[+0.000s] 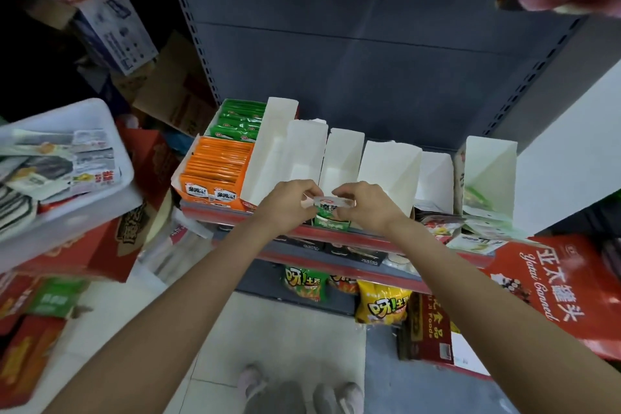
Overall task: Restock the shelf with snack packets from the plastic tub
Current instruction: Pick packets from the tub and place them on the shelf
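Two hands, left hand [291, 204] and right hand [368, 208], pinching one green snack packet [331, 212] at shelf [369, 240] front edge, packet bottom hidden, plastic tub [100, 111] left of shelf, cut off

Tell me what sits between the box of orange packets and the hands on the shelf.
In the head view, one open white box, showing no packets, stands between the orange packets and the left hand; the right hand is just beyond.
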